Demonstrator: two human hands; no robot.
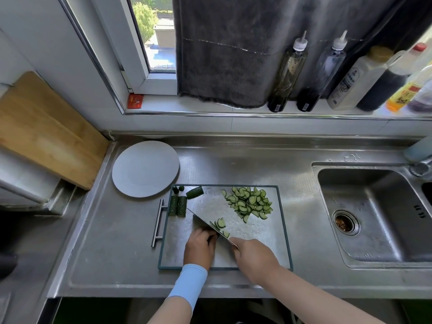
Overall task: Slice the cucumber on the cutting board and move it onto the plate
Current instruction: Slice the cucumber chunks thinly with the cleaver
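While daylit, steel counter (117,253) beside sink (374,218).

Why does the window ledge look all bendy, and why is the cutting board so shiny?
Head view: the wide-angle lens bends straight lines, so the window ledge curves. Head view: daylight from the window glares off the metal cutting board, washing it pale beside the cucumber slices. Head view, far right: the bottles look smeared and overbright.

The cutting board (264,242) is dimpled shiny metal, the counter (117,253) dull steel, the plate (145,169) matt.
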